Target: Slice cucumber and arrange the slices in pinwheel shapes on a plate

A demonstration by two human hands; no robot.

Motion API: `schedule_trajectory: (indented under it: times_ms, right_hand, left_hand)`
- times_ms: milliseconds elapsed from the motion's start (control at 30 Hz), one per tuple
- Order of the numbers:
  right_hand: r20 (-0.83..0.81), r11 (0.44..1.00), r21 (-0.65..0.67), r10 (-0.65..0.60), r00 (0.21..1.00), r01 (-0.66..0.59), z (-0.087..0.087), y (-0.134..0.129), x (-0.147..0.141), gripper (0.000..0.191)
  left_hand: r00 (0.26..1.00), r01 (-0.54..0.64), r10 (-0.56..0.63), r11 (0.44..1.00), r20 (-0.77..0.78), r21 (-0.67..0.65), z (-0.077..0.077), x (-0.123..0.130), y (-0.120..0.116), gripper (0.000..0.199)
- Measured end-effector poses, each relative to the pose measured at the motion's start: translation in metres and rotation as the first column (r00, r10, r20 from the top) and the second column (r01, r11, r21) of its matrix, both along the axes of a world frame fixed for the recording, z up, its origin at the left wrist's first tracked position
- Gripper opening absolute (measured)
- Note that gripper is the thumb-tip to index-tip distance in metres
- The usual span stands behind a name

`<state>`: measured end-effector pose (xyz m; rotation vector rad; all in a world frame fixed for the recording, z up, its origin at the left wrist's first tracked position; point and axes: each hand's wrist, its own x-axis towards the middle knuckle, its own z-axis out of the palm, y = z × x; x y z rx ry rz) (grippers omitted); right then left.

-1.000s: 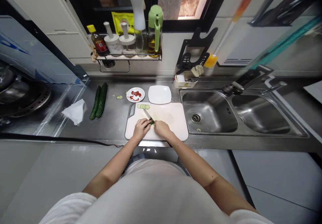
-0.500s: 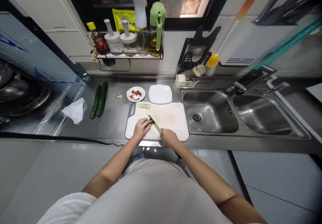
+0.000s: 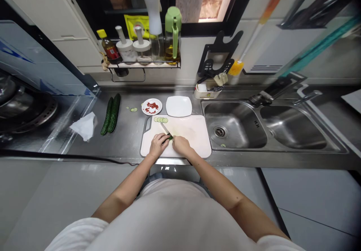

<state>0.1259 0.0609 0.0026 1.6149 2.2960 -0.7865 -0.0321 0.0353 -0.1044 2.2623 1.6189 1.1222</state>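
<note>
Left hand (image 3: 159, 145) pinches a cucumber piece (image 3: 170, 138) on the cutting board (image 3: 196, 132), apparently to steady it; right hand (image 3: 181, 145) grips the knife (image 3: 166, 128), angled across the piece. Just beyond the hands, cucumber slices (image 3: 165, 120) overlap, seemingly kept aside; farther lies a white plate (image 3: 178, 106).

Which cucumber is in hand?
The cucumber piece on the cutting board, held by the left hand beside the knife; the two long cucumbers lie side by side on the counter, left of the board.
</note>
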Motion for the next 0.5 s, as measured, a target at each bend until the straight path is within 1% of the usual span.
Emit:
schedule_trajectory:
  times_ms: [100,200,500]
  right_hand:
    - [-0.011,1.000,0.007,-0.007,1.000,0.007,0.000,0.003,-0.004,0.038]
    - [-0.004,1.000,0.010,-0.014,1.000,0.014,-0.002,0.000,-0.003,0.038]
    - [0.084,0.999,-0.041,0.000,0.997,0.004,-0.005,-0.029,0.028,0.030]
  left_hand:
    - [1.000,-0.001,0.001,1.000,-0.001,0.010,0.001,0.001,0.000,0.021]
    - [1.000,0.002,-0.002,1.000,0.002,0.006,0.002,0.001,-0.001,0.021]
    - [0.999,-0.006,0.007,1.000,0.037,-0.014,0.000,0.001,0.000,0.021]
